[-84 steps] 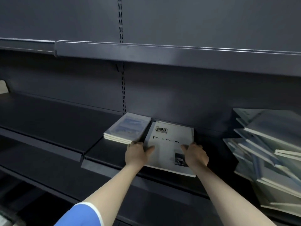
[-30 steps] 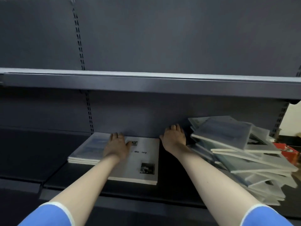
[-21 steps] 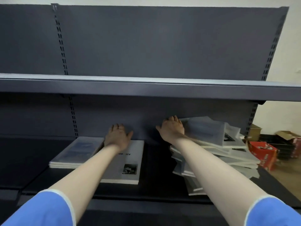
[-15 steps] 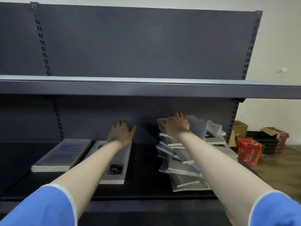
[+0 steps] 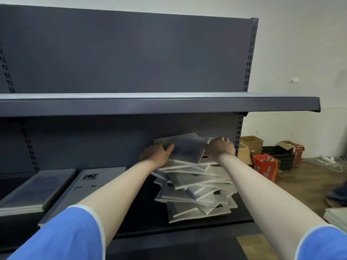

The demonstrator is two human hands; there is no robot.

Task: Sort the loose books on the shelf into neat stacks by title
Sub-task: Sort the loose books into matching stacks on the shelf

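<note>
A messy pile of books (image 5: 195,194) leans on the right end of the dark shelf (image 5: 142,211). Both hands are at its top book (image 5: 187,149), which has a bluish cover. My left hand (image 5: 156,154) holds that book's left edge, thumb on the cover. My right hand (image 5: 220,149) grips its right edge with curled fingers. On the left lie two neat stacks: a bluish-cover stack (image 5: 35,190) and a white "Time Memory" stack (image 5: 88,186), partly hidden by my left arm.
An upper shelf board (image 5: 159,104) hangs low over the pile. Right of the shelving, cardboard boxes (image 5: 251,145), a red box (image 5: 265,166) and cables lie on the wooden floor. More books (image 5: 336,214) sit at the frame's right edge.
Both hands left the "Time Memory" stack and moved right to the messy pile. They now hold its top book. The view has swung to the right.
</note>
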